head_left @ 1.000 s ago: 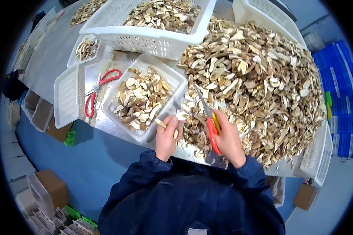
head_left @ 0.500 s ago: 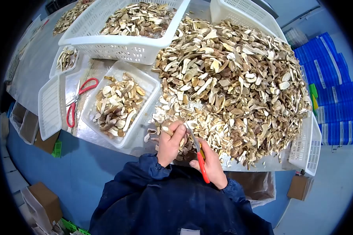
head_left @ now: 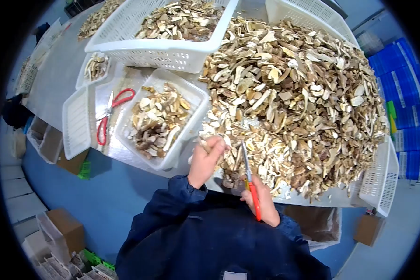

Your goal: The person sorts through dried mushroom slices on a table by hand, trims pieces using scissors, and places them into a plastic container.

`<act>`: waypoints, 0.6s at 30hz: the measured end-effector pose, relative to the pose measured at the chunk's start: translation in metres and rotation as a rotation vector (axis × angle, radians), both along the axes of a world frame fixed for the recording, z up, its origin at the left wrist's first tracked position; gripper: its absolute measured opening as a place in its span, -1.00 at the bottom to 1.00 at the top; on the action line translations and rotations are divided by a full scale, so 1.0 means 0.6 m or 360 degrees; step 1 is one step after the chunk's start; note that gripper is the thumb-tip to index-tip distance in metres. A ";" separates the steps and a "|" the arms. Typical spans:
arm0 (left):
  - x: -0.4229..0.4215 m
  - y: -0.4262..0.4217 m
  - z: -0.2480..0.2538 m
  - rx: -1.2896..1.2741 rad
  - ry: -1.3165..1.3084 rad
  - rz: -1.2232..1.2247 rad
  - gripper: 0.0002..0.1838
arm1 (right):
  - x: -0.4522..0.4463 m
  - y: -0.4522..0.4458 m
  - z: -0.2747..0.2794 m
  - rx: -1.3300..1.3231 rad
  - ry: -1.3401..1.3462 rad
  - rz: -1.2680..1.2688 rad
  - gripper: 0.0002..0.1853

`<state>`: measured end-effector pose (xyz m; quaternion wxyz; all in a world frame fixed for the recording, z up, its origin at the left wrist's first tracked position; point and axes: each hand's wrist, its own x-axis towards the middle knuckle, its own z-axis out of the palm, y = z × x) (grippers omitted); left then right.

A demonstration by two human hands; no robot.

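Note:
In my right hand (head_left: 264, 201) is a pair of red-handled scissors (head_left: 255, 198), the blades pointing away from me over small mushroom trimmings. My left hand (head_left: 205, 161) is closed in a pinch to the left of the blades; a pale bit of mushroom slice (head_left: 201, 141) shows at its fingers, mostly hidden. Beyond both hands spreads a big heap of dried mushroom slices (head_left: 294, 88). Left of my left hand stands a shallow white tray (head_left: 197, 100) holding mushroom slices (head_left: 156, 121).
A second pair of red-handled scissors (head_left: 108, 112) lies left of the tray, beside a white lid-like tray (head_left: 76, 123). A large white basket (head_left: 163, 56) of slices stands behind. White baskets (head_left: 380, 175) edge the heap at right. Blue crates (head_left: 401, 107) are stacked beyond the table.
My hands have moved apart: the scissors have drawn away from my left hand to the right. The view has shifted, so the table contents sit farther right and slightly changed in height.

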<state>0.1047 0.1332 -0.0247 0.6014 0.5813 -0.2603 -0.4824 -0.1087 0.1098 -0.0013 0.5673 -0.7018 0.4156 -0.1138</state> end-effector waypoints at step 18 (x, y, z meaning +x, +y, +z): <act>0.218 -0.094 0.065 0.0222 -0.2608 -0.0444 -0.54 | -0.091 0.004 0.051 -0.0060 0.0062 -0.0138 -0.48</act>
